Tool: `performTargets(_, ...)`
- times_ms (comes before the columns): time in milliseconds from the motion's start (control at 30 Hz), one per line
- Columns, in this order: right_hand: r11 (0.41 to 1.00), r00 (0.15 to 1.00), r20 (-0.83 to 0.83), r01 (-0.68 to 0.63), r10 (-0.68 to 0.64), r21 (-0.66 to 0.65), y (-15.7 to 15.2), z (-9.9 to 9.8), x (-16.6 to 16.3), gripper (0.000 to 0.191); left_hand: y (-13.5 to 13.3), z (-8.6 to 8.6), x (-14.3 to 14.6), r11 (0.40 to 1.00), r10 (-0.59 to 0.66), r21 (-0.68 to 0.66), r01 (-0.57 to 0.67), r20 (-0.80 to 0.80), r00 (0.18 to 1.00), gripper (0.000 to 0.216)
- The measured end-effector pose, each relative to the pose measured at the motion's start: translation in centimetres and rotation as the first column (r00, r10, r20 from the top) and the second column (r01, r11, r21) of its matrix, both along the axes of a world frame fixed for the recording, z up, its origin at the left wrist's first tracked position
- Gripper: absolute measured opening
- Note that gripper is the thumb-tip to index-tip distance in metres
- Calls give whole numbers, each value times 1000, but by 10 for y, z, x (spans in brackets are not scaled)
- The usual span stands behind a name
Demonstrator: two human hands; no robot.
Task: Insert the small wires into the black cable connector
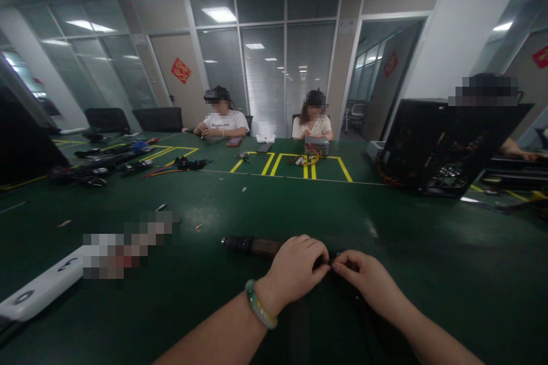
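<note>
My left hand [297,268], with a green bangle at its wrist, lies across a dark rod-shaped tool [250,245] on the green table. The tool has a black end with a small metal tip pointing left and a brown section; it looks like an electric screwdriver, but its right part is under my hand. Curled fingers and thumb of this hand pinch something small and dark. My right hand [370,279] meets it, thumb and forefinger closed at the same spot. What the fingertips hold is too small to name. A dark cable [357,297] shows under my right hand.
On the green table [205,308], a long white object [47,282] lies at left, partly blurred out. Dark cables and parts [103,162] lie beyond it. A black computer case [428,148] stands at right. Two people sit opposite near wires [312,157]; another is behind the case.
</note>
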State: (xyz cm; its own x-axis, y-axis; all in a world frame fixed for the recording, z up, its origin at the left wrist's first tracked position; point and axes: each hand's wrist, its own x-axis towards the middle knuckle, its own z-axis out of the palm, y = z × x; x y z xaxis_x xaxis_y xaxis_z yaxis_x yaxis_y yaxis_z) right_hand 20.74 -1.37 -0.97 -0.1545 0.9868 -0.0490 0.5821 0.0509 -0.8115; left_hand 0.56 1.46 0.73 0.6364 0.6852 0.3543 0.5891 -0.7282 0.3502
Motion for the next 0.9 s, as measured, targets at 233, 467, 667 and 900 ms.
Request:
performTargets(233, 1000, 997, 71, 31, -31, 0, 1, -5, 0, 25, 1, 0, -1, 1000, -29, 2, 29, -25, 999, 10)
performTargets(467, 999, 999, -10, 31, -31, -32, -1, -1, -1, 25, 1, -2, 0, 1000, 4, 7, -4, -6, 1000, 13)
performTargets(667, 1000, 1000, -12, 8, -8, -2, 1, 0, 0, 22, 2, -3, 0, 1000, -11, 4, 11, 10, 1000, 14)
performTargets(900, 999, 997, 69, 30, -32, 35, 0, -7, 0, 20, 1, -1, 0, 1000, -10, 0, 10, 2, 1000, 16)
